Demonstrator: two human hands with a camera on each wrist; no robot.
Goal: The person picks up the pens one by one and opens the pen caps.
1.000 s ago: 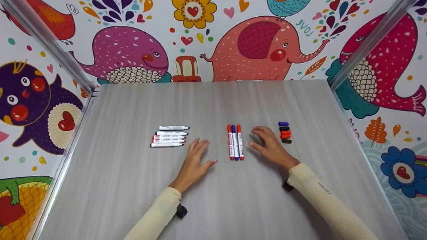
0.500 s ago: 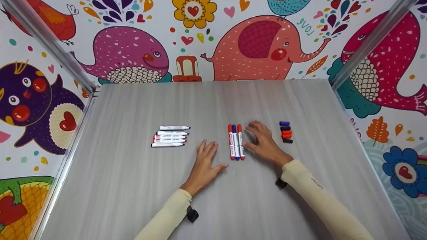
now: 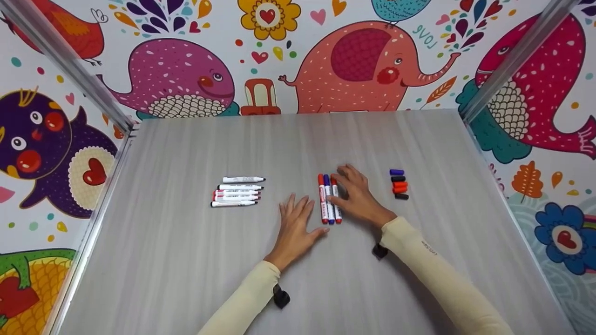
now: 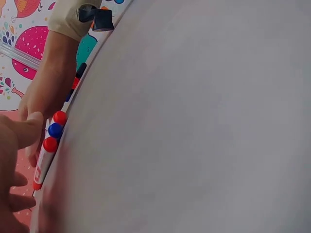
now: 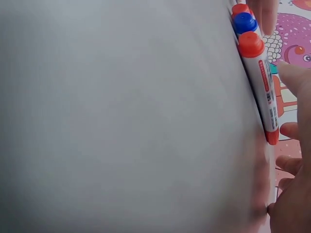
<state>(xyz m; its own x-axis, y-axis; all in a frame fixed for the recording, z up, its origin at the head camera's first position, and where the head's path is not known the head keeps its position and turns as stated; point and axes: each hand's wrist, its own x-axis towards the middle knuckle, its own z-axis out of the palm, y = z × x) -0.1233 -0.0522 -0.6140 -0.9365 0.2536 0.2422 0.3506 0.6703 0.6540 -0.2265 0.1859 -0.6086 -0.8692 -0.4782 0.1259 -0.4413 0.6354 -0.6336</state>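
Three capped markers lie side by side, upright in the head view: a red marker (image 3: 322, 200), a blue marker (image 3: 331, 215) and another red marker (image 3: 338, 215). My right hand (image 3: 361, 197) reaches over the right-hand red one, fingers bent near its cap and thumb above its barrel. Whether it touches the marker is unclear. My left hand (image 3: 295, 232) is spread just left of the trio, thumb pointing at their lower ends. The right wrist view shows the nearest red marker (image 5: 262, 87) beside my fingers; the left wrist view shows the other end marker (image 4: 44, 162).
Several uncapped white markers (image 3: 237, 191) lie in a stack of rows to the left on the grey table (image 3: 186, 260). A column of loose caps (image 3: 399, 185), purple, black and red, lies to the right. Patterned walls and metal posts border the table.
Both hands have moved inward toward the three markers. The right hand has come left over the right-hand red marker; the left hand has shifted right, closer to the trio. The markers stay put.
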